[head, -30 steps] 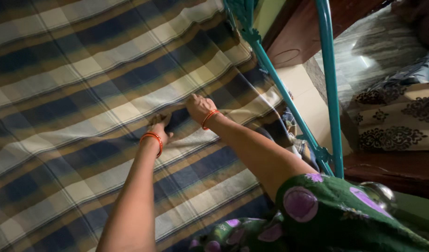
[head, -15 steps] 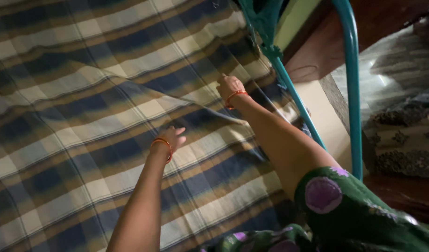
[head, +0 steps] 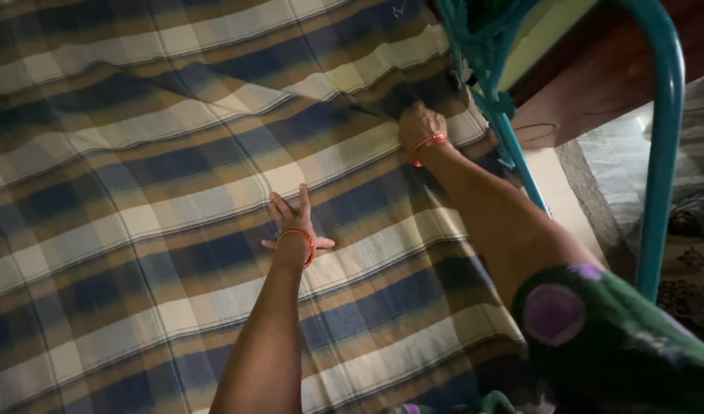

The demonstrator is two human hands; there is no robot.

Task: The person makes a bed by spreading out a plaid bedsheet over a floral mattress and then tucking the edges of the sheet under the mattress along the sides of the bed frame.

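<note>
A blue, cream and tan plaid sheet (head: 152,176) covers the bed. The left hand (head: 294,218) lies flat on it, fingers spread; the right hand (head: 419,126) grips its rumpled edge beside the teal frame (head: 520,165).

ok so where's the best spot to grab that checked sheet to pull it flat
Probably the bunched fold of the checked sheet by the teal bed frame, where the right hand grips it. The creases fan out from there, so coming in from the frame side makes sense. The left hand lies flat, open, pinning the middle.
</note>
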